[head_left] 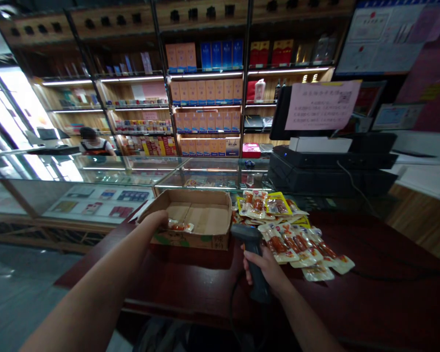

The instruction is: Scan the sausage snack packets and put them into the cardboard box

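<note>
My left hand [157, 218] reaches over the near-left wall of an open cardboard box [205, 239] on the dark red counter [370, 293]. Its fingers are down inside, closed on a clear snack packet [179, 226] lying on the box floor. My right hand [266, 266] is wrapped round the handle of a grey barcode scanner [251, 244], whose head points toward the box. A cord hangs from the scanner. Right of the box lies a spread pile of several sausage snack packets [289, 234], some with yellow edges.
A black cash register with a screen and a pink paper notice [320, 105] stands behind the packets. Glass display counters [139, 176] run to the left. Lit shelves of orange and blue boxes [205, 93] fill the back wall. A person [93, 143] sits behind the far counter.
</note>
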{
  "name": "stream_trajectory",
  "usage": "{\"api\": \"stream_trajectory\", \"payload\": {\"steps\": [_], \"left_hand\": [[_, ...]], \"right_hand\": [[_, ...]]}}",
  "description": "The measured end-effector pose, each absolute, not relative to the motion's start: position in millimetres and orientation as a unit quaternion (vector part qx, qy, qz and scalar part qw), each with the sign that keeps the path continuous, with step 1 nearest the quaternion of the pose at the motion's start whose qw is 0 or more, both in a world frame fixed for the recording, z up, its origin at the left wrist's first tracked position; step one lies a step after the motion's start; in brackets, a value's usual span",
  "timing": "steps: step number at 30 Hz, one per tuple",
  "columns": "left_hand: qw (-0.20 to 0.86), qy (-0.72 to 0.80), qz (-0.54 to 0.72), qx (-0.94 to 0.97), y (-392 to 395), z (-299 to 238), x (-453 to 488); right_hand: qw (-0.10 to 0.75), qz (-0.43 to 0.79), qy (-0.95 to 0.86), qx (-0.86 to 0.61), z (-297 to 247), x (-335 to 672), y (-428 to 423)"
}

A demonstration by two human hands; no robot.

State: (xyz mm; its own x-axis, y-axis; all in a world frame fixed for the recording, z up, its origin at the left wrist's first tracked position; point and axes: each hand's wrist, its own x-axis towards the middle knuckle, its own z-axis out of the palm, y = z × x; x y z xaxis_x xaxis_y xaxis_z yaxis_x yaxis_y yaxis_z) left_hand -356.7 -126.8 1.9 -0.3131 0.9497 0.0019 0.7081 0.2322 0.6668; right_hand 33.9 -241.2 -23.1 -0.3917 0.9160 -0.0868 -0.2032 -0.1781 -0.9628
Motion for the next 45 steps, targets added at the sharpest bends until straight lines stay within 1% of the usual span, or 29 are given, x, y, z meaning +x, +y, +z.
{"api": "stream_trajectory", "payload": {"steps": [3, 5, 7, 10, 12, 14, 17, 19, 23, 26, 29, 36, 45], "left_hand": [[0.234, 0.781, 0.245, 0.525, -124.9, 0.9, -359.5], [0.281, 0.772, 0.249, 0.513, -126.9, 1.1, -357.5], [0.331, 0.750, 0.284, 0.498, -129.9, 2.7, -351.7], [0.386, 0.708, 0.395, 0.439, -134.0, 10.4, -337.0], [0.404, 0.674, 0.487, 0.381, -137.1, 18.6, -323.5], [0.383, 0.631, 0.582, 0.341, -142.0, 26.0, -305.0], [0.337, 0.523, 0.718, 0.312, -154.6, 28.6, -263.3], [0.342, 0.453, 0.762, 0.311, -165.3, 22.6, -227.7], [0.391, 0.403, 0.765, 0.316, -184.1, 3.0, -162.0], [0.395, 0.416, 0.748, 0.333, -190.3, -5.1, -136.6], [0.382, 0.436, 0.735, 0.352, -191.0, -6.1, -130.6], [0.397, 0.402, 0.741, 0.364, -189.5, -7.5, -131.8], [0.373, 0.443, 0.736, 0.350, -194.4, 1.5, -120.7]], "right_hand": [[0.413, 0.676, -0.488, -0.365, -25.2, 33.5, -240.8], [0.411, 0.676, -0.488, -0.368, -25.9, 33.7, -241.3], [0.411, 0.675, -0.487, -0.371, -26.2, 34.3, -242.0], [0.419, 0.672, -0.487, -0.368, -26.5, 36.2, -243.0], [0.427, 0.672, -0.484, -0.364, -26.1, 37.9, -243.8], [0.438, 0.675, -0.478, -0.353, -24.1, 39.3, -244.9], [0.453, 0.686, -0.473, -0.318, -15.6, 39.5, -248.0], [0.458, 0.691, -0.478, -0.291, -5.6, 37.7, -250.8], [0.454, 0.682, -0.513, -0.255, 17.9, 30.1, -255.0], [0.447, 0.666, -0.535, -0.265, 28.4, 24.3, -254.1], [0.442, 0.662, -0.534, -0.284, 29.5, 21.3, -251.2], [0.443, 0.674, -0.511, -0.299, 24.4, 23.3, -251.4], [0.454, 0.675, -0.500, -0.298, 25.0, 30.7, -253.7]]}}
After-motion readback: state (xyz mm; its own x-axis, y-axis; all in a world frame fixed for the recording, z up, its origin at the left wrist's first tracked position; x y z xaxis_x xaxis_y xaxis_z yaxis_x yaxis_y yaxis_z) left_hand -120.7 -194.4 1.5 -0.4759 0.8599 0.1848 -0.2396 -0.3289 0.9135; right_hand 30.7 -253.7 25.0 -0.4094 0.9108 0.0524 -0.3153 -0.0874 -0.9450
